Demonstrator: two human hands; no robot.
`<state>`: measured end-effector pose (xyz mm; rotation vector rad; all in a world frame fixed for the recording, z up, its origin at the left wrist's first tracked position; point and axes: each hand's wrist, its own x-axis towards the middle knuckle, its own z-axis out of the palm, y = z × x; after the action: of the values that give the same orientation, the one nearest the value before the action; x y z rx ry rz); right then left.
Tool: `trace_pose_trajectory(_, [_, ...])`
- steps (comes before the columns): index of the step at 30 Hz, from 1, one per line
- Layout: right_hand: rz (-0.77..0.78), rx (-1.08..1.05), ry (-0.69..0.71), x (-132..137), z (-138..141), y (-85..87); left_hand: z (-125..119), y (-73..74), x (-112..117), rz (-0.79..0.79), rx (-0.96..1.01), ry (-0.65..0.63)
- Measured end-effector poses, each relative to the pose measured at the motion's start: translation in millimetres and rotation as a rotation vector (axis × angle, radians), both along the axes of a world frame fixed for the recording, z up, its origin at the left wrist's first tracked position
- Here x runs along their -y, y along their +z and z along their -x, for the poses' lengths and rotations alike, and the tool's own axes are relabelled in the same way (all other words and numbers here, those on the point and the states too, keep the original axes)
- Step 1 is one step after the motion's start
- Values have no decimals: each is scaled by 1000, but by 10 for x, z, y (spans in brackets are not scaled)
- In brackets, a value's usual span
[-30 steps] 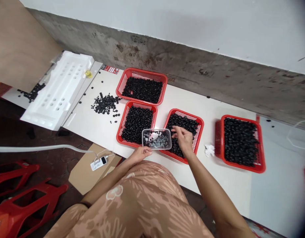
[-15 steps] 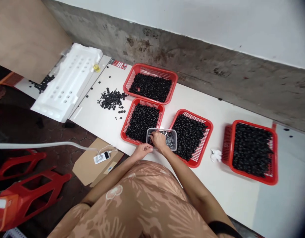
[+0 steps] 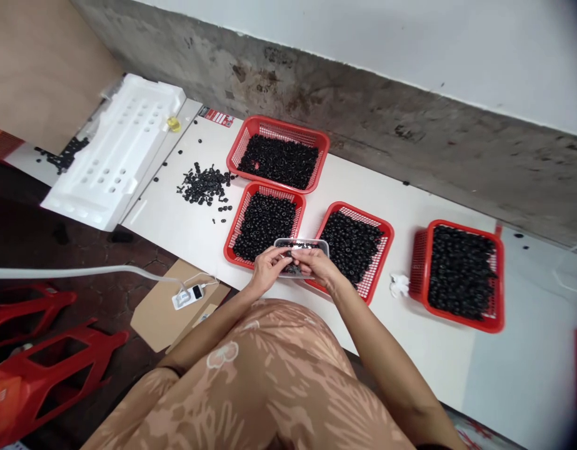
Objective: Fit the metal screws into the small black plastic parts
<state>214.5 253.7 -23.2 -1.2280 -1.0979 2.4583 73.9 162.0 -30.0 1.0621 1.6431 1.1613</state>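
Observation:
My left hand (image 3: pixel 268 269) and my right hand (image 3: pixel 319 265) meet over a clear plastic tub (image 3: pixel 325 249). Their fingertips pinch together at a small black part (image 3: pixel 289 254), mostly hidden by the fingers. Inside the tub lie small dark and shiny pieces, partly covered by my hands. Just behind my left hand is a red basket (image 3: pixel 230 245) of small black ring-shaped parts. Another red basket (image 3: pixel 386 248) with similar black parts stands to the right of my right hand.
A third red basket (image 3: pixel 324 153) of black pieces sits against the wall side, and one more (image 3: pixel 499 281) stands far right. Loose black parts (image 3: pixel 204 185) lie left. White foam (image 3: pixel 114 156) rests at the table's left. Crumpled white material (image 3: pixel 399 285) lies between the right baskets.
My right hand has lifted from inside the tub toward my left hand. My left hand has moved up and right, so the fingertips now meet. The view has shifted slightly.

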Motion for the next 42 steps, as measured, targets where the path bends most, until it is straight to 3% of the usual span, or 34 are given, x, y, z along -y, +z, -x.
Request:
trace_pose_trajectory(5, [-223, 82, 58, -40, -14, -17, 5, 83, -48, -39, 67, 26])
trace_pose_trajectory(8, [-647, 389, 133, -62, -35, -186, 32, 7, -17, 87, 313, 117])
trace_pose_trajectory(10, [-942, 616, 261, -68, -35, -321, 52, -52, 30, 175, 458, 162])
trace_pose_trajectory(13, [-1140, 810, 586, -48, 4, -490, 71, -109, 117, 246, 575, 196])
trace_pose_trajectory(15, [-1180, 858, 757, -28, 44, -556, 72, -123, 168, 274, 624, 190])
trace_pose_trajectory(17, [-1198, 868, 838, -15, 77, -589, 69, -121, 204, 294, 657, 185])
trace_pose_trajectory(23, [-1228, 865, 865, -10, 57, -602, 76, -81, 253, 294, 709, 231])
trace_pose_trajectory(29, [-1243, 842, 794, 26, 41, -598, 90, -111, 258, 330, 724, 209])
trace_pose_trajectory(36, [-1186, 796, 734, 17, 117, -656, 96, -96, 275, 326, 898, 235])
trace_pose_trajectory(40, [-1178, 786, 629, 34, 80, -659, 123, -34, 280, 323, 918, 221])
trace_pose_trajectory(42, [-1112, 684, 465, 64, 46, -618, 130, -20, 274, 323, 905, 206])
